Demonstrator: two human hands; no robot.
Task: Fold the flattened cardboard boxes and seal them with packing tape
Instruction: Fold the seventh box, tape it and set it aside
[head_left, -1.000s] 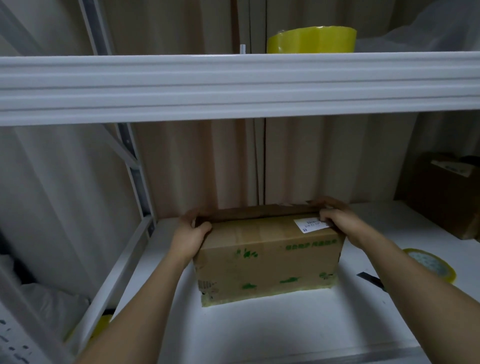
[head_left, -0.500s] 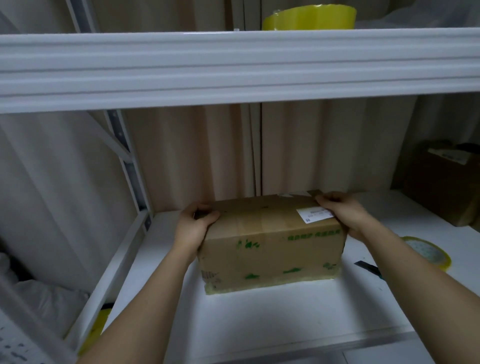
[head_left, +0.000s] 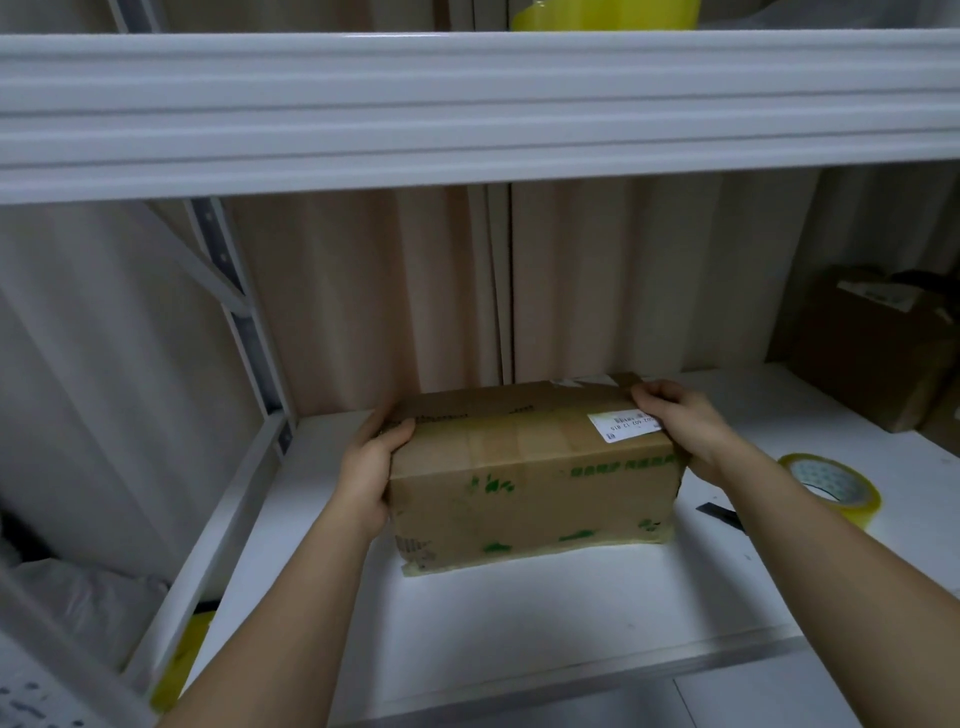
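A folded brown cardboard box (head_left: 530, 483) with green print and a white label stands on the white shelf board (head_left: 519, 623), its top flaps closed and its seams taped. My left hand (head_left: 371, 467) grips its left end, thumb over the top edge. At the box's right top corner my right hand (head_left: 680, 423) grips it, fingers curled over the top. A roll of yellowish packing tape (head_left: 831, 486) lies flat on the shelf to the right of the box.
A white shelf beam (head_left: 467, 104) crosses overhead with a yellow tape roll (head_left: 608, 13) on top. Another cardboard box (head_left: 878, 353) sits at the back right. A dark blade-like tool (head_left: 722, 514) lies beside the tape. A beige curtain hangs behind; a metal upright (head_left: 244, 322) stands left.
The box top has gone from slightly open to pressed flat under both hands. The view has tilted up a little, and the box sits slightly further back.
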